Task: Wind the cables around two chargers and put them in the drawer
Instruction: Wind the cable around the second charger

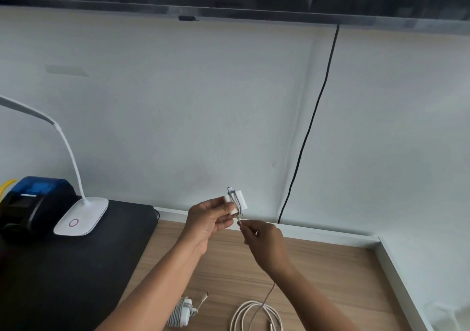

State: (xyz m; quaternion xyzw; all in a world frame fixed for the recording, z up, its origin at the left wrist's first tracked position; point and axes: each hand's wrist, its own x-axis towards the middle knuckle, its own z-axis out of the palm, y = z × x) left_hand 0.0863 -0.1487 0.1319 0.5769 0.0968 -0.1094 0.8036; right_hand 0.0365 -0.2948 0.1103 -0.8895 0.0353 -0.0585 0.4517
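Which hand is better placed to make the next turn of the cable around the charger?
The right hand. It already pinches the cable just below the charger, while the left hand is occupied gripping the charger body and keeping it steady.

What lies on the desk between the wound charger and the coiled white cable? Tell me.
Head view: bare wooden desk, apart from the wound charger's loose plug end, up to the coiled cable.

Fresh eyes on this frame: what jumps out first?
Centre: the left hand holds a white charger up while the right hand pinches its cable. Bottom, on the wooden desk: an already-wound charger. Far left: a white desk lamp.
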